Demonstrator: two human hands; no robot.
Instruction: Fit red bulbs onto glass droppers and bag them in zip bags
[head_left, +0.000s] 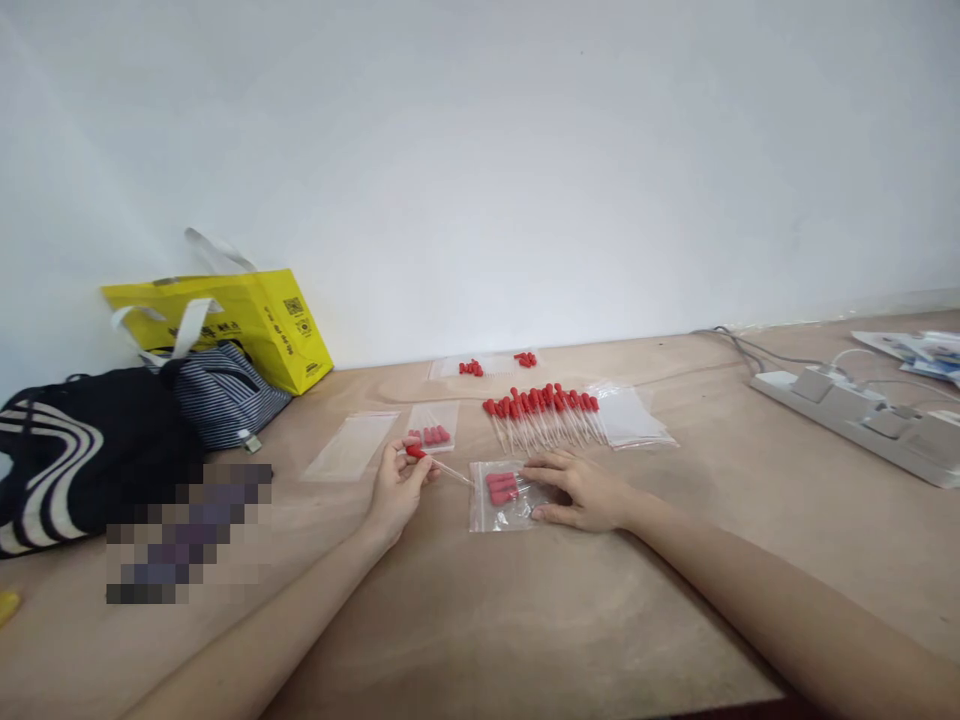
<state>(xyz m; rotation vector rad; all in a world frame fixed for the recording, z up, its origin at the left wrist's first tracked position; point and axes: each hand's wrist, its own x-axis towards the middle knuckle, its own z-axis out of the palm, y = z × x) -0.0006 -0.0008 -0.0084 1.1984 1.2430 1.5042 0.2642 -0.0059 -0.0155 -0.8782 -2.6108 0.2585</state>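
My left hand pinches a clear dropper by its red bulb. The dropper's thin stem points right, its tip by the left edge of a clear zip bag. Several red bulbs show in that bag, which lies flat on the table. Spread over the bag's right part is my right hand, palm down, fingers apart. Behind it lies a row of red-bulbed droppers, stems toward me. A smaller clear bag with red bulbs lies just behind my left hand.
Flat clear bags lie at left and right of the droppers. More red pieces lie near the wall. A yellow bag, striped pouch and black bag stand left; a power strip with cables lies right.
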